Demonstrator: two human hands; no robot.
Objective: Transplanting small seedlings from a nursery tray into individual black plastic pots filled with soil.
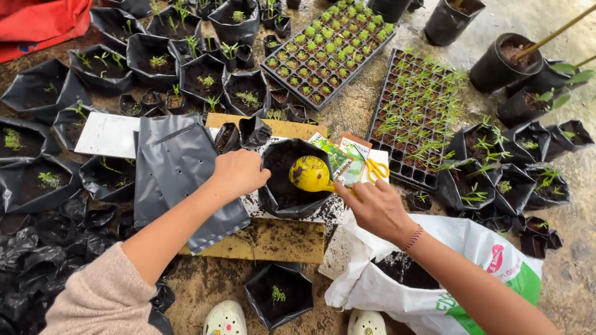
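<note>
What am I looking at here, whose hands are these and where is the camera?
The single picture comes from a camera worn on a person's head, looking down at their own two bare hands. The left hand grips the rim of a black grow bag partly filled with soil. The right hand holds a yellow scoop over that bag. Below it sits a white sack of soil. Around them lie flat black bags, seed packets, yellow scissors, seedling trays and many filled bags with small plants.
</note>
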